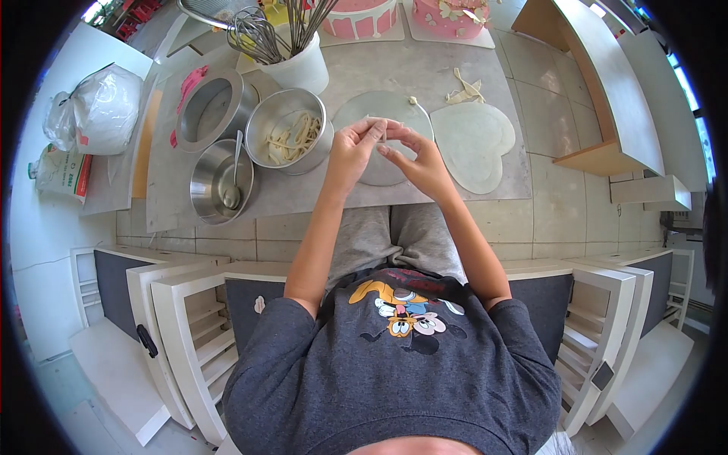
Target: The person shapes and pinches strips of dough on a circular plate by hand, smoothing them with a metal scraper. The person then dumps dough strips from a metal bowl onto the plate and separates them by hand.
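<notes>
My left hand [356, 152] and my right hand [421, 161] meet above a round translucent disc [379, 105] on the grey table [500, 76]. Their fingertips pinch together, and whatever lies between them is too small to make out. On the disc's upper edge sits a small pale lump [412, 100]. Just left of my hands stands a metal bowl [262, 129] holding pale dough strips [299, 140]. A heart-shaped translucent sheet [474, 144] lies to the right, with pale scraps [465, 89] above it.
A smaller metal bowl [205, 182] with a spoon [236, 167] and a ring-shaped pan [208, 110] stand at the left. Behind them are a white tub [302, 70] of whisks and two pink cakes [360, 23]. Plastic bags [106, 106] lie far left.
</notes>
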Tool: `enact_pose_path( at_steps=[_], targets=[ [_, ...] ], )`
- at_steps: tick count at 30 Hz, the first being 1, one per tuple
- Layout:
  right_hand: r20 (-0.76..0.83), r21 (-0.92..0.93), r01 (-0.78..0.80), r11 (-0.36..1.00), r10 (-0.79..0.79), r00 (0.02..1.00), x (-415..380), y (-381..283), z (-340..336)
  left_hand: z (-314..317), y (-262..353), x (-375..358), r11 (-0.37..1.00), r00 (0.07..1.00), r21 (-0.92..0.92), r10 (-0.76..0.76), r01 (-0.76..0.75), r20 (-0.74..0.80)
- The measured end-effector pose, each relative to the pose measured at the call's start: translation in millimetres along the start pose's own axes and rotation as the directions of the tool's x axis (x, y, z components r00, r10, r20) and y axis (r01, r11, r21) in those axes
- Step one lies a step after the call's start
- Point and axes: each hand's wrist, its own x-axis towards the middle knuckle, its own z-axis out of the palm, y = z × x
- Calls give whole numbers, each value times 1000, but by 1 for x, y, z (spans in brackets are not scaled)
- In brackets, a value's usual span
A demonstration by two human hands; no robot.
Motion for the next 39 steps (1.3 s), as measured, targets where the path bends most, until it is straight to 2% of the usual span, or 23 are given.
enact_pose_path(
  at_steps=[1,2,4,5,7,14,20,22,23,25,26,27,29,30,31,32,33,34,35,36,37,39],
  targets=[
    [31,57,-83,995,81,996,1,-3,1,2,1,0,999,1000,-41,1,-1,6],
    [33,57,-82,995,80,996,2,-4,2,1,2,0,999,1000,-41,3,-3,3],
    [70,207,-163,965,152,986,3,-6,3,1,2,0,998,998,-42,-57,55,-31],
    [70,206,-163,965,152,986,2,-8,3,1,2,-1,998,998,-43,-56,54,-32],
    [86,179,-151,972,138,987,0,-12,1,1,1,-1,983,990,-171,-90,70,-110],
    [125,221,-143,965,117,985,-4,-2,1,-3,-5,0,981,990,-194,-50,23,-132],
    [138,227,-212,951,184,973,-3,3,2,-8,1,-1,976,982,-216,-61,22,-177],
    [65,176,-114,978,104,992,0,7,-6,-20,15,-2,979,965,-192,12,-64,-263],
    [67,176,-115,978,105,992,2,10,-15,-27,25,-3,973,947,-195,54,-121,-317],
    [-55,-8,-100,995,99,994,5,16,-39,-49,41,-6,948,899,-190,163,-257,-406],
    [-85,-48,-149,988,144,986,4,18,-50,-61,46,-7,924,868,-182,228,-335,-440],
    [-117,-86,-198,976,187,975,4,21,-62,-73,48,-7,924,867,-180,229,-337,-443],
    [-239,-232,-224,946,168,956,2,37,-84,-91,52,-6,922,766,10,328,-388,-553],
    [-321,-372,-280,885,160,933,-2,42,-97,-98,49,-5,922,765,13,329,-387,-554],
    [-400,-495,-339,800,136,906,-5,42,-106,-106,43,-5,946,779,197,324,-257,-538],
    [-400,-493,-337,802,135,906,-9,41,-114,-109,39,-5,920,793,374,314,-119,-522],
    [-498,-626,-504,595,192,845,-14,39,-121,-108,33,-6,919,793,376,316,-120,-520],
    [-601,-694,-636,337,214,770,-18,37,-126,-102,28,-10,696,720,717,515,-34,-465],
    [-602,-693,-637,337,214,769,-19,37,-130,-93,27,-13,361,662,928,674,93,-328],
    [-648,-655,-694,300,249,720,-21,37,-134,-83,28,-15,290,662,956,708,46,-246],
    [-691,-614,-746,258,282,666,-23,36,-135,-73,26,-14,354,717,933,665,-56,-209],
    [-661,-648,-729,222,312,683,-26,30,-129,-50,17,-13,500,845,844,522,-195,-113]
  ],
)
